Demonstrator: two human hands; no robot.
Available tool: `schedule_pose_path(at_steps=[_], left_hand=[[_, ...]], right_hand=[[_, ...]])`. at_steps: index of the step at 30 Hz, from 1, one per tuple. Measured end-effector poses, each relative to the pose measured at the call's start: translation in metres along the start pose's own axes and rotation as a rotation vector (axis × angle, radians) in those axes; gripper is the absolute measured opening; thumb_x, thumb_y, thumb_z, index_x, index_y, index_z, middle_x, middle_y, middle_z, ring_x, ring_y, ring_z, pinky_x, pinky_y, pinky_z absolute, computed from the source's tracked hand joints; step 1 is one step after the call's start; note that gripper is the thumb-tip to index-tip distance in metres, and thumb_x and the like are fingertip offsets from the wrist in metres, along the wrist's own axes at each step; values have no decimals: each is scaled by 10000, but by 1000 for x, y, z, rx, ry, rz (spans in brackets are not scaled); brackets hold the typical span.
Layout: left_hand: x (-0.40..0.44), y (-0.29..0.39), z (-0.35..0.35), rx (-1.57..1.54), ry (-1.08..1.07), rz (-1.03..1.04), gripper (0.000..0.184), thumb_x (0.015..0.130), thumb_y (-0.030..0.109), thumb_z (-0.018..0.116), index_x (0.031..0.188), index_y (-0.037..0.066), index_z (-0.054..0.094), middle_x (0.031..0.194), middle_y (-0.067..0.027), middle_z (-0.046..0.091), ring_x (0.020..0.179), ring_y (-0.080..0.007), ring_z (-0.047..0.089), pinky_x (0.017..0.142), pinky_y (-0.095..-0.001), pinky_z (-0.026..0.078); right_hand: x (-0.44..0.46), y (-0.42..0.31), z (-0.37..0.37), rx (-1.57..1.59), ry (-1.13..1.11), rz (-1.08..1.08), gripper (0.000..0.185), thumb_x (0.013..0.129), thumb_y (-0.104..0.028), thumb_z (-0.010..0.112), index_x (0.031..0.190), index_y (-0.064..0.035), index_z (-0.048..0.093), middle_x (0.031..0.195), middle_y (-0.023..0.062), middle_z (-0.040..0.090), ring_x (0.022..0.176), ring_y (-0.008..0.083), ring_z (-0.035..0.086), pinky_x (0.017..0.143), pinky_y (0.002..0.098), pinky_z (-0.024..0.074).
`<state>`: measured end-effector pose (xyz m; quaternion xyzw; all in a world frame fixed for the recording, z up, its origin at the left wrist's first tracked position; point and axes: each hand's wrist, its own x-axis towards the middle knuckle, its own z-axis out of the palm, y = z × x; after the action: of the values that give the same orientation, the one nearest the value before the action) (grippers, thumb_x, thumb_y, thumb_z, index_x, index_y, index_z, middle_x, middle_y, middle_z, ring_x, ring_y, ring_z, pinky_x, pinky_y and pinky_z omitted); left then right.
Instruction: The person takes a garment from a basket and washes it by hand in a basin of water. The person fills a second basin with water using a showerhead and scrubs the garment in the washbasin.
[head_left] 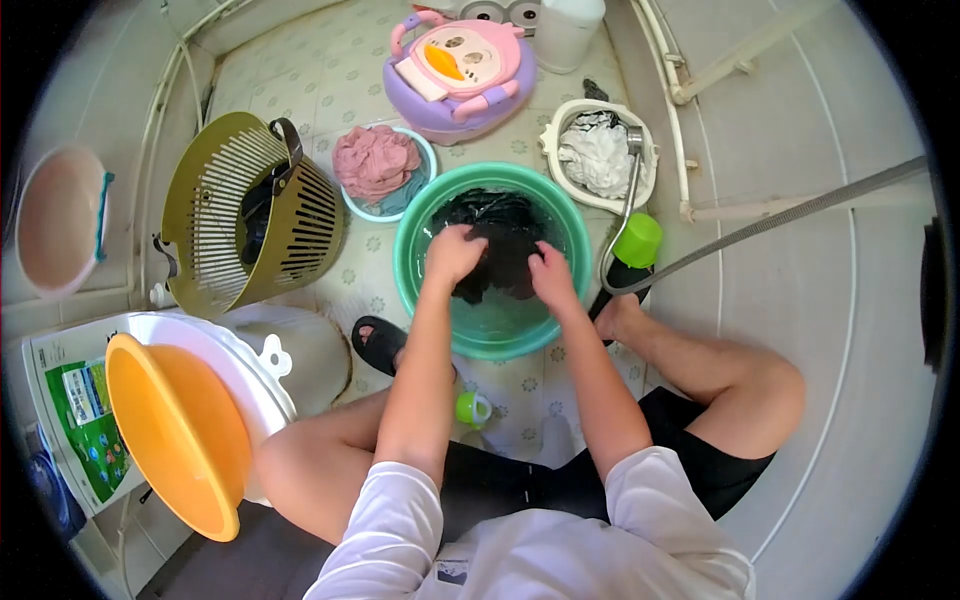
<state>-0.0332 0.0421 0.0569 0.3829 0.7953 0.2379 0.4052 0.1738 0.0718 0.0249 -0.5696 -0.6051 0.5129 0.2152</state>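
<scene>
A green basin on the floor holds water and dark cloth. My left hand is closed on the cloth's left side, fingers bent inward. On its right side, my right hand pinches the edge of the same cloth. The dark piece is spread between the two hands, over more black fabric at the basin's back. Some of the fingertips are hidden by the cloth and by the hands themselves.
Behind the basin are a small basin with pink cloth, a white tub with white cloth and a pink-purple child's potty. An olive basket and orange basin stand left. A shower hose crosses the right.
</scene>
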Motion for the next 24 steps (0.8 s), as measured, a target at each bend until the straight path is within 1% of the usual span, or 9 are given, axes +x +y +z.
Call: schedule_pose_path(at_steps=[5, 6, 10, 13, 14, 17, 18, 20, 24], left_hand=[[-6, 50, -41, -136, -114, 118, 362, 730, 290, 718, 936, -7, 744, 825, -213, 719, 798, -348, 707, 778, -415, 539], [-14, 65, -52, -163, -135, 143, 309, 734, 239, 714, 897, -23, 737, 712, -155, 696, 660, -260, 675, 690, -372, 531], [-43, 104, -82, -299, -235, 192, 233, 759, 186, 700, 864, -20, 730, 664, -66, 670, 592, -146, 609, 613, -321, 507], [-41, 103, -83, -275, -220, 203, 240, 762, 202, 702, 862, -14, 731, 660, -77, 669, 589, -165, 613, 618, -329, 509], [-40, 99, -81, -245, -216, 199, 243, 765, 206, 701, 861, -15, 730, 661, -79, 670, 599, -167, 619, 628, -332, 511], [-19, 61, -58, -173, -167, 180, 278, 763, 256, 706, 891, 11, 740, 710, -127, 692, 676, -231, 670, 683, -362, 528], [-13, 46, -50, -136, -129, 184, 287, 760, 269, 709, 904, 23, 744, 730, -139, 699, 699, -253, 682, 695, -370, 532], [-14, 33, -42, -12, -65, 160, 329, 753, 322, 726, 961, 70, 755, 824, -172, 718, 799, -327, 703, 750, -406, 545], [-19, 16, -12, 162, 202, 176, 460, 761, 279, 727, 1202, 149, 703, 1085, -157, 696, 973, -326, 673, 841, -423, 545]], right_hand=[[-1, -74, -50, -24, 2, -73, 331, 889, -176, 527, 1086, 63, 641, 904, 242, 684, 810, 368, 662, 774, 418, 515], [2, -74, -56, 50, -3, -106, 269, 887, -139, 526, 1013, 68, 645, 787, 160, 673, 717, 264, 627, 705, 373, 501], [-9, -113, -84, 306, -110, -144, 218, 865, -45, 467, 926, 33, 661, 767, -36, 607, 674, 64, 516, 623, 241, 433], [9, -105, -87, 330, -226, -163, 202, 865, -44, 480, 910, 33, 661, 769, -37, 608, 674, 63, 514, 618, 243, 430], [16, -98, -77, 324, -158, -204, 177, 866, -72, 523, 890, 53, 646, 652, 32, 581, 604, 120, 521, 567, 307, 427], [22, -87, -68, -12, -105, -225, 199, 854, -111, 541, 916, 35, 661, 688, 139, 629, 625, 217, 587, 620, 359, 471], [20, -87, -65, -72, -112, -133, 242, 839, -171, 571, 959, 5, 686, 788, 225, 662, 714, 338, 654, 690, 417, 508], [18, -72, -51, -175, -49, -158, 257, 836, -194, 583, 977, -8, 691, 829, 227, 680, 755, 374, 659, 712, 440, 520], [19, -34, -22, -377, 53, -277, 341, 800, -228, 627, 1086, -56, 695, 913, 195, 696, 856, 395, 657, 791, 485, 515]])
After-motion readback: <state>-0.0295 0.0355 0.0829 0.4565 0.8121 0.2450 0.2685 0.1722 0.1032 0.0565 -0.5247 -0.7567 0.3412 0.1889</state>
